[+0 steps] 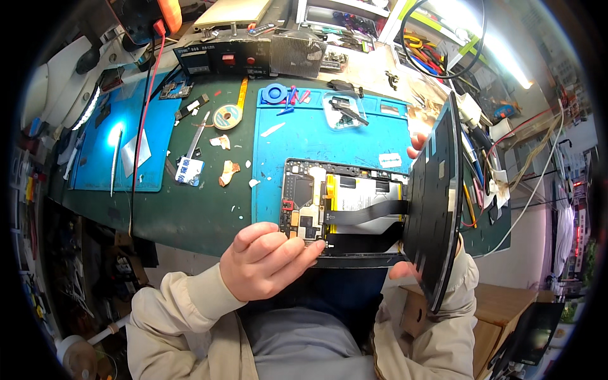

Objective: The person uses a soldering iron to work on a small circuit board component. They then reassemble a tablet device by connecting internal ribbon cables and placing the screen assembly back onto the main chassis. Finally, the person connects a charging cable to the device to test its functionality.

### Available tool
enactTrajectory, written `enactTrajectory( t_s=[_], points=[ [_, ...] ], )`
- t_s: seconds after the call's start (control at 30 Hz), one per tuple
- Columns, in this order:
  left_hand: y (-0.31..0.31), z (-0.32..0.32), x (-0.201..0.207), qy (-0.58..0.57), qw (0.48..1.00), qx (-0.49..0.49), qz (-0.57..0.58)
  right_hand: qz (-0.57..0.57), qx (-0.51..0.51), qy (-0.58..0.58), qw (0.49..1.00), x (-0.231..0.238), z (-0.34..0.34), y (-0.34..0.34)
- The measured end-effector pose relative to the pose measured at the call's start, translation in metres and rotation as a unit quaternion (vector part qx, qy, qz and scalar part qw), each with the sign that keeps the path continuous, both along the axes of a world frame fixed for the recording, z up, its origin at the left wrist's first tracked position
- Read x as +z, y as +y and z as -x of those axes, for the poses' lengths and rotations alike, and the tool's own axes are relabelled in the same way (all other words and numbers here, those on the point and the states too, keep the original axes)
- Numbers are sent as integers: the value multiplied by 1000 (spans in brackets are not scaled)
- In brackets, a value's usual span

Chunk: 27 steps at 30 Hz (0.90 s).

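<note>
Head view looks down on a green counter [209, 209] with two blue mats on it. An opened tablet body [342, 209] lies at the near edge of the counter, on the right-hand blue mat [316, 136], its circuit boards, yellow-edged battery and black ribbon cables exposed. The left hand [269, 259] is curled, fingers bent and pressing on the near left corner of the tablet body, gripping its edge. The right hand [411, 269] is mostly hidden behind the lifted screen panel [434, 202]; a thumb shows at the panel's lower edge and fingertips at its far edge, so it holds the panel, which stands nearly upright at the tablet's right side, joined to the body by the ribbon cables. Farther back on the right mat lie a clear tray of small parts [342, 111] and a blue tape ring [275, 94]. On the bare counter between the mats sit a yellow tape roll [227, 117] and scraps of adhesive. A metal spudger [115, 161] rests on the left blue mat [120, 142].
</note>
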<state>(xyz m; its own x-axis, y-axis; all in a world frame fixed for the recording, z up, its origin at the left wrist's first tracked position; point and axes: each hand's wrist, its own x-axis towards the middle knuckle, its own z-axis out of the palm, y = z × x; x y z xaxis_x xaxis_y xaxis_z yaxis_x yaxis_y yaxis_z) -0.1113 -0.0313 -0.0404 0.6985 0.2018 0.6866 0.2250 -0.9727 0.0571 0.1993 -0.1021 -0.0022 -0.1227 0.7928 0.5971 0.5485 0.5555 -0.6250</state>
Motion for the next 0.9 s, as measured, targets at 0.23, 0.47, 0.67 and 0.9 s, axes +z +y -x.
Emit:
enactTrajectory(
  t_s=[0.23,0.47,0.67,0.9],
  points=[
    [-1,-2,2,-8,1000,-6,-3,-54,31,-40,997,13,4,2],
    [-2,-2,4,2,1000,2,4,-31,20,-65,997,12,-2,-4],
    [-2,1,0,9,1000,-3,-11,-33,31,-65,997,6,-6,-3],
    [-1,4,-1,13,999,-4,-36,-28,33,-63,997,4,-8,-5]
  ],
)
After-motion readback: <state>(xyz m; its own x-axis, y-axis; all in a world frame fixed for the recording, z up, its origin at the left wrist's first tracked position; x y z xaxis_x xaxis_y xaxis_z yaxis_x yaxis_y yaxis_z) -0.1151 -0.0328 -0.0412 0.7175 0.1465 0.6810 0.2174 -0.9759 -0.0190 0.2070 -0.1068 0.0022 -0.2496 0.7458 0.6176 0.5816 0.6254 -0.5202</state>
